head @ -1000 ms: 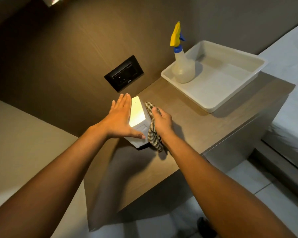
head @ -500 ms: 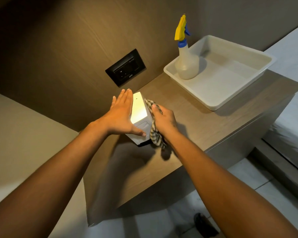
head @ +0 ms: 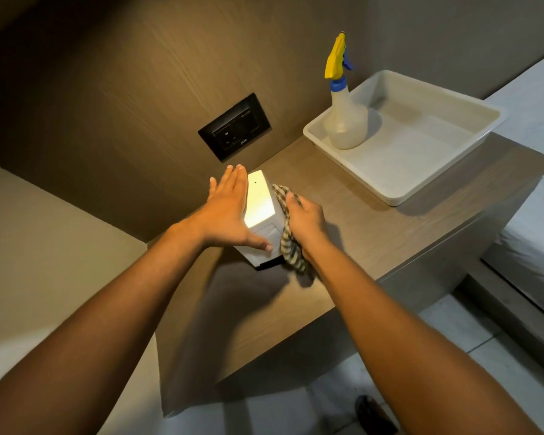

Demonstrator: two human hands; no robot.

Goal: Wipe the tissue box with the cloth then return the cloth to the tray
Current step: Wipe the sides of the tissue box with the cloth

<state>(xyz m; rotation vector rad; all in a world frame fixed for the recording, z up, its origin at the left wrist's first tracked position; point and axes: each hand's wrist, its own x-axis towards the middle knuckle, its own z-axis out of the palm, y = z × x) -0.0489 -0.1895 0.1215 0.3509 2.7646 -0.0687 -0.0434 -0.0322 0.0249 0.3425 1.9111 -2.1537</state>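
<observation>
A white tissue box (head: 260, 205) stands on the wooden bedside table (head: 374, 221), brightly lit on top. My left hand (head: 226, 215) lies flat on the box's top and left side, fingers straight, thumb across the near face. My right hand (head: 305, 219) presses a checked cloth (head: 288, 243) against the box's right side; the cloth hangs down to the tabletop. The white tray (head: 421, 180) sits at the far right of the table.
A clear spray bottle (head: 344, 120) with a yellow and blue trigger stands in the tray's near-left corner. A black wall socket (head: 234, 127) is set in the wood panel behind the box. A bed (head: 534, 196) lies to the right, tiled floor below.
My right hand with the cloth has slid slightly along the box's right side. The left hand stays flat on the box. The camera has shifted a little.
</observation>
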